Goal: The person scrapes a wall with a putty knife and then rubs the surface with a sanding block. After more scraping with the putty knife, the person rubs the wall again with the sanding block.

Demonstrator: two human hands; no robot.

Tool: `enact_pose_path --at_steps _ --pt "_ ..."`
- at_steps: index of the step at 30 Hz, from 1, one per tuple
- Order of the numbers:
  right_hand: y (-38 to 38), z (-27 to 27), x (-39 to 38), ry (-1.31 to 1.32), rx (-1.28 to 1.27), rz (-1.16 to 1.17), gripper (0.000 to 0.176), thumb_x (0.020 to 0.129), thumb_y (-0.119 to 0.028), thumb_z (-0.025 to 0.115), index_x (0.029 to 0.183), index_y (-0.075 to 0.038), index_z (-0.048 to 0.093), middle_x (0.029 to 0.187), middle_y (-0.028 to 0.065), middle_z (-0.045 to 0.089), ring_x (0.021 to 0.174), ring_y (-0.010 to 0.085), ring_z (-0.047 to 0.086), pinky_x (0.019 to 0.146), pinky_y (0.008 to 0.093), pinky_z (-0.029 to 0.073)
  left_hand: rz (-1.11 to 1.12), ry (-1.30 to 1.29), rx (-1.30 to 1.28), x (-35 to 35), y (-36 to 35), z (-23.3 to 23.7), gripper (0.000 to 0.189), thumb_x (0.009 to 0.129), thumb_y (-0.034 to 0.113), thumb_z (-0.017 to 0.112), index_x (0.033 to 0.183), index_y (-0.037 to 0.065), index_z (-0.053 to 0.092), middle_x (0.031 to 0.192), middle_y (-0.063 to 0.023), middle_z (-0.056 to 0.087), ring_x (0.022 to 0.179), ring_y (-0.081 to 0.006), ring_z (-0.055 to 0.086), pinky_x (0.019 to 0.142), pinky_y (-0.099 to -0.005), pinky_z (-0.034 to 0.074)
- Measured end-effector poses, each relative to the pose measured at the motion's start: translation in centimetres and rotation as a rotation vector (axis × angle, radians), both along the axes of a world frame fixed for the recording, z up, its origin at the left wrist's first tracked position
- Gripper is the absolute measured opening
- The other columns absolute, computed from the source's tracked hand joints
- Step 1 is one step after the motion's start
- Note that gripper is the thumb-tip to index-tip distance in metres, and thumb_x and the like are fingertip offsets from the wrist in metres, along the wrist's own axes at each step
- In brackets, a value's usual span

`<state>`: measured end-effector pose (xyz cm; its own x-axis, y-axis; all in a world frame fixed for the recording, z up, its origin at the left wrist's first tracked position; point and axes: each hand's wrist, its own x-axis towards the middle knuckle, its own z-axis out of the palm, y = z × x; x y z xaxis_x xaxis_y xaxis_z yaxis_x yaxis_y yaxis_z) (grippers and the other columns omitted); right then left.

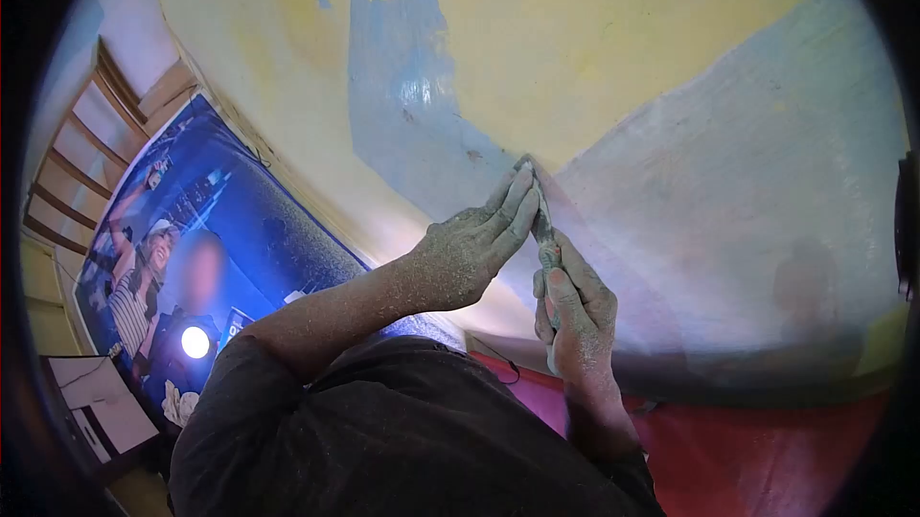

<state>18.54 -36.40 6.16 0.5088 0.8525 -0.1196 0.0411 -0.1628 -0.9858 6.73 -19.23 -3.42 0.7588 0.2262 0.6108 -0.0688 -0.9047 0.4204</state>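
My right hand (583,311) is closed round the handle of a dusty scraper (544,229), which points up along the wall (575,47). My left hand (474,244) lies with its fingers stretched out and close together along the scraper's blade, fingertips right at the blade's tip on the wall. Pale dust coats both hands. Around the tip, the yellow paint meets a bare bluish-grey patch (398,86) with ragged edges. A wider grey area (728,153) spreads to the right. The left thumb is hidden.
A blue printed banner (278,201) speckled with dust hangs at the left. In front of it a bright lamp (195,343) shines. A wooden slatted frame (86,148) stands at far left, above a white box-like device (110,407). Red sheeting (757,450) lies below the wall.
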Motion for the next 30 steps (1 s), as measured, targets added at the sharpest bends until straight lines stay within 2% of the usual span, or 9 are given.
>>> enact_pose_path --at_steps 6,9,13,16,20,23,27,30 --pt "-0.6 0.4 -0.2 -0.030 0.008 0.018 0.051 0.115 -0.011 0.053 0.164 0.003 0.054 0.092 -0.0022 0.059 0.060 0.0008 0.042 0.053 0.0192 0.033 -0.036 -0.031 0.046 0.3 0.0 -0.4 0.090 0.088 -0.003 0.062 0.169 -0.016 0.023 0.176 -0.0461 0.021 0.162 -0.0561 0.037 0.117 -0.0529 0.052" --pt "1.1 0.5 -0.5 -0.015 0.004 0.026 0.052 0.115 -0.011 0.052 0.164 0.003 0.054 0.091 -0.0025 0.059 0.060 0.0003 0.041 0.053 0.0192 0.033 0.031 0.027 0.021 -0.4 1.0 -0.1 0.087 0.090 -0.004 0.060 0.168 -0.017 0.025 0.178 -0.0455 0.016 0.168 -0.0534 0.028 0.111 -0.0489 0.058" --pt "0.1 0.5 -0.9 -0.009 -0.004 0.017 0.052 0.114 -0.009 0.051 0.165 0.002 0.054 0.091 -0.0030 0.058 0.060 0.0000 0.041 0.052 0.0191 0.033 -0.015 0.038 -0.018 -0.5 0.8 -0.2 0.089 0.090 -0.003 0.062 0.169 -0.016 0.024 0.178 -0.0458 0.016 0.168 -0.0531 0.028 0.113 -0.0489 0.057" --pt "0.3 0.6 -0.4 -0.030 0.003 0.036 0.052 0.115 -0.010 0.052 0.165 0.003 0.054 0.091 -0.0026 0.059 0.060 0.0002 0.041 0.052 0.0189 0.033 -0.037 -0.025 0.063 -0.1 0.7 -0.5 0.094 0.087 -0.005 0.064 0.170 -0.015 0.021 0.176 -0.0478 0.019 0.164 -0.0556 0.034 0.117 -0.0537 0.052" --pt "2.6 0.0 0.1 0.058 0.020 0.033 0.052 0.115 -0.012 0.054 0.165 0.004 0.054 0.093 -0.0019 0.060 0.060 0.0003 0.042 0.052 0.0186 0.033 0.046 0.021 0.014 -0.8 1.9 -0.3 0.100 0.085 -0.006 0.063 0.172 -0.015 0.015 0.177 -0.0478 0.015 0.166 -0.0560 0.030 0.121 -0.0542 0.049" --pt "2.4 -0.2 -0.2 0.031 0.035 0.056 0.052 0.115 -0.012 0.054 0.165 0.003 0.054 0.093 -0.0017 0.060 0.059 0.0003 0.042 0.052 0.0190 0.033 0.062 0.053 0.057 -1.3 2.0 0.1 0.095 0.086 -0.006 0.063 0.169 -0.018 0.020 0.176 -0.0493 0.014 0.166 -0.0567 0.027 0.118 -0.0512 0.054" --pt "1.5 0.5 -0.7 -0.027 -0.004 0.038 0.052 0.115 -0.011 0.054 0.165 0.003 0.054 0.093 -0.0020 0.060 0.058 0.0006 0.043 0.051 0.0198 0.035 -0.016 0.011 0.065 -0.9 1.5 -0.6 0.092 0.087 -0.006 0.062 0.168 -0.018 0.022 0.177 -0.0480 0.015 0.167 -0.0565 0.026 0.118 -0.0517 0.053" --pt "3.0 0.6 -1.0 0.004 -0.020 0.041 0.051 0.115 -0.011 0.054 0.164 0.003 0.055 0.092 -0.0020 0.059 0.058 0.0007 0.043 0.051 0.0201 0.035 0.039 0.009 0.016 -1.4 2.3 -0.8 0.096 0.086 -0.006 0.063 0.170 -0.017 0.019 0.178 -0.0462 0.015 0.165 -0.0572 0.029 0.121 -0.0543 0.050"
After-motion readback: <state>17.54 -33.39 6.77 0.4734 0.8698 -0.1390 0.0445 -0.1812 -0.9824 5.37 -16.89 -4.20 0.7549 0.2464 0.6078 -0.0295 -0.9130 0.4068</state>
